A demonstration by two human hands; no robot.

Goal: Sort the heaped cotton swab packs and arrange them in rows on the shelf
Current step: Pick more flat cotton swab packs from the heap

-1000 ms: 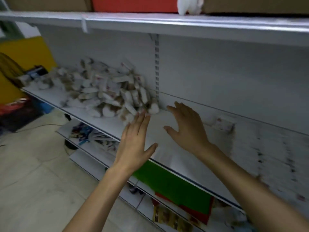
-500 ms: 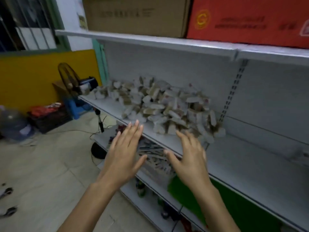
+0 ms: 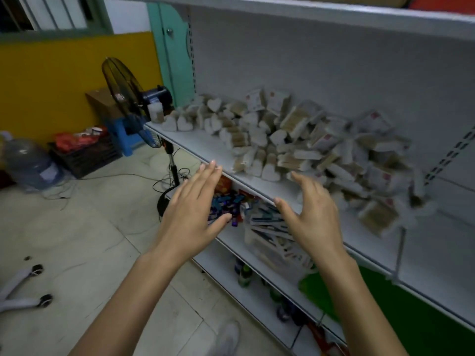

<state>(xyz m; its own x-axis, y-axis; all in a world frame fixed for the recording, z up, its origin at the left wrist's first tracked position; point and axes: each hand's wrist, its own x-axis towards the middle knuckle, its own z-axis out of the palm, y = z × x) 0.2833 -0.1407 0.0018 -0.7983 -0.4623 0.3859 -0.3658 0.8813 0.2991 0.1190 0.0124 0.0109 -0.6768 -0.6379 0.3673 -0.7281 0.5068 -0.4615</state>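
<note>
reach-in step, nothing sorted yet: left hand [image 3: 191,214] and right hand [image 3: 311,217] hover empty at the near edge of the shelf [image 3: 205,147], left fingers [image 3: 205,181] straight together, right ones spread, next probably grab from the cotton swab packs [image 3: 295,140] heap.

The cotton swab packs [image 3: 303,147], white and beige, some heart-shaped, lie heaped in disorder on the white shelf [image 3: 205,147].

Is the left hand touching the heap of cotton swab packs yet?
Apart. The head view shows bare shelf between the left hand and the heap of cotton swab packs.
</note>
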